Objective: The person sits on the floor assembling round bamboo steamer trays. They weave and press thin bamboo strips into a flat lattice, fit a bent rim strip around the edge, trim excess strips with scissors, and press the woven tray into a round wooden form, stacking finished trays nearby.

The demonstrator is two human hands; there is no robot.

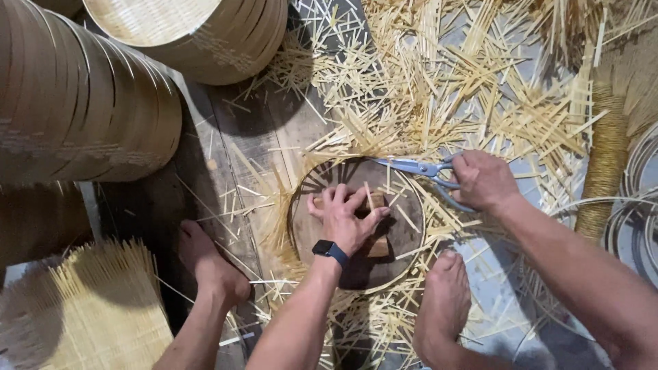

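My left hand (pixel 346 218) presses flat on a small wooden block (pixel 376 241) lying inside a round bamboo hoop (pixel 296 199) on a dark circular board (pixel 408 236). A dark watch sits on that wrist. My right hand (pixel 482 180) grips the handles of grey metal scissors (pixel 415 167), whose blades point left along the hoop's upper rim. My two bare feet (pixel 444 308) (pixel 211 264) rest on the floor at either side of the hoop.
Cut bamboo slivers (pixel 439 89) litter the floor all around. Stacks of finished round bamboo baskets (pixel 82 103) (pixel 199 34) stand at upper left. A woven mat (pixel 103 315) lies at lower left. A straw broom (pixel 606 151) and coiled rims (pixel 641 205) are at right.
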